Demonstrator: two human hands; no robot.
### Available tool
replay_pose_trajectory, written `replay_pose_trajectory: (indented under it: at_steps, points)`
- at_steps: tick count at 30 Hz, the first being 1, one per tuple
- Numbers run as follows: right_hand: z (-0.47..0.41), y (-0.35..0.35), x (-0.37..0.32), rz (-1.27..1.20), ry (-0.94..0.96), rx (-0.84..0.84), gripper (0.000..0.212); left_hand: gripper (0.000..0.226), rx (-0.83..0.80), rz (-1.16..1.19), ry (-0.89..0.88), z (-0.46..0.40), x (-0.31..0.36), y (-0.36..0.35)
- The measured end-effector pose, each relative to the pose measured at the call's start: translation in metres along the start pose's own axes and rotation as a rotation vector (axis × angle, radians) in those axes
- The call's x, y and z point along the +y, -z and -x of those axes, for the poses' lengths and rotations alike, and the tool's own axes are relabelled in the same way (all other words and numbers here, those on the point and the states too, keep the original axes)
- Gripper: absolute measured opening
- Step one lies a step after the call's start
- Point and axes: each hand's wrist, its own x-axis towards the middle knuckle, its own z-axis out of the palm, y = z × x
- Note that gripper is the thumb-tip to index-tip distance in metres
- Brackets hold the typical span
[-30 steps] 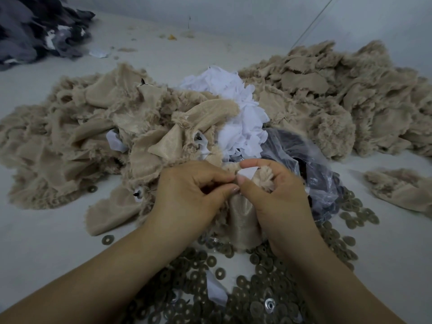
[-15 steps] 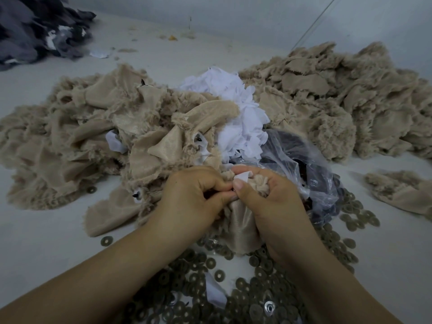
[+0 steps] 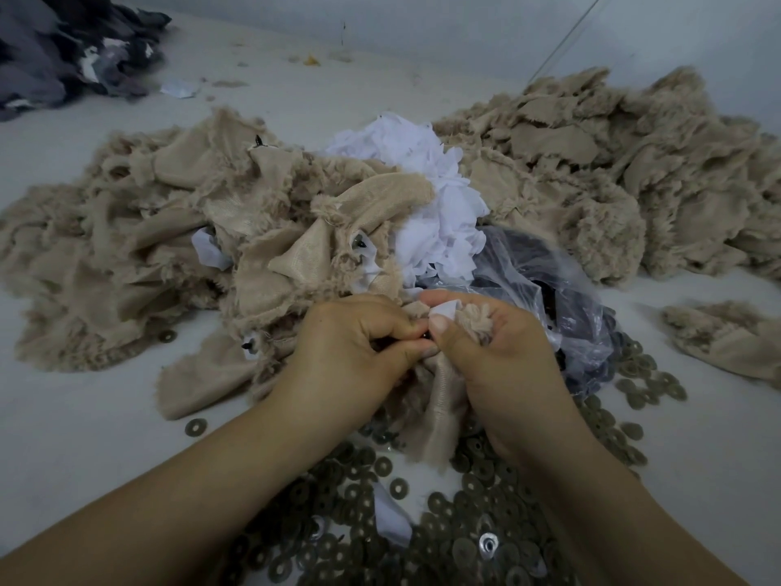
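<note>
White bench (image 3: pixel 84 416) carries 2 tan fur scrap piles: left pile (image 3: pixel 126 255), right pile (image 3: pixel 613 171). Dark fabric heap (image 3: pixel 55 48) far left corner. White scraps (image 3: pixel 431 196) between the piles, clear plastic bag (image 3: pixel 541 289) just in front of them. Washers (image 3: pixel 486 522) spread under the forearms. Fur piece (image 3: pixel 439 399) hangs centre, above the washers, held by both hands. Left hand (image 3: pixel 350 344) curled, pinching its top edge. Right hand (image 3: pixel 503 357) curled round the fluffy end, thumb pinning a white patch (image 3: pixel 443 308). Thumbs touch.
</note>
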Motion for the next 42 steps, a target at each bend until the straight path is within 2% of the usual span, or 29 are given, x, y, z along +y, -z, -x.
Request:
replay_pose_trajectory:
  at_steps: [7, 9, 11, 14, 19, 21, 24, 27, 28, 30, 32, 34, 36, 38, 39, 42]
  points:
    - [0.001, -0.001, -0.005, -0.016, 0.036, -0.010, 0.023, 0.016, 0.056, 0.028, -0.010, 0.001, 0.005, 0.004]
    - [0.000, 0.001, -0.006, -0.026, 0.025, -0.001, 0.023, 0.021, 0.089, 0.051, 0.085, -0.001, 0.006, 0.006]
    - [-0.001, 0.002, -0.006, -0.007, 0.025, 0.014, 0.024, 0.031, 0.099, 0.142, 0.258, -0.001, 0.008, 0.006]
    - [-0.001, 0.003, -0.006, -0.003, 0.049, 0.001, 0.026, 0.042, 0.030, 0.231, 0.379, -0.002, 0.010, 0.007]
    - [0.001, 0.002, -0.010, -0.019, 0.067, 0.025, 0.013, 0.017, -0.060, 0.174, 0.378, -0.008, 0.009, 0.014]
    - [0.000, 0.004, -0.011, -0.052, 0.056, 0.090, 0.014, 0.020, -0.061, 0.047, 0.324, -0.010, 0.009, 0.016]
    - [-0.002, 0.004, -0.012, -0.050, 0.074, 0.128, 0.017, 0.021, -0.043, -0.091, 0.128, -0.013, 0.014, 0.021]
    - [-0.003, 0.004, -0.010, -0.034, 0.072, 0.145, 0.004, 0.011, 0.030, -0.113, 0.022, -0.016, 0.018, 0.028]
    - [-0.005, 0.004, -0.009, -0.045, 0.054, 0.145, 0.008, 0.008, 0.030, -0.117, -0.002, -0.017, 0.018, 0.030]
    - [-0.007, 0.005, -0.008, -0.105, 0.012, 0.061, 0.025, 0.003, -0.028, -0.120, -0.040, -0.017, 0.018, 0.030]
    - [-0.006, 0.002, -0.008, -0.122, 0.003, -0.098, 0.041, 0.008, -0.099, -0.018, -0.002, -0.015, 0.019, 0.026]
    - [-0.003, 0.000, -0.007, -0.029, 0.034, -0.188, 0.047, 0.020, -0.159, 0.168, 0.037, -0.012, 0.021, 0.022]
    - [-0.002, -0.002, -0.007, 0.056, 0.081, -0.212, 0.044, 0.041, -0.209, 0.239, -0.001, -0.011, 0.022, 0.021]
    - [-0.002, -0.001, -0.005, 0.059, 0.105, -0.232, 0.043, 0.057, -0.246, 0.137, -0.065, -0.012, 0.021, 0.020]
    - [-0.002, -0.001, -0.005, 0.055, 0.112, -0.249, 0.043, 0.058, -0.232, 0.033, -0.123, -0.014, 0.021, 0.020]
    - [-0.001, -0.002, -0.007, 0.059, 0.103, -0.279, 0.047, 0.037, -0.111, -0.247, -0.332, -0.023, 0.026, 0.024]
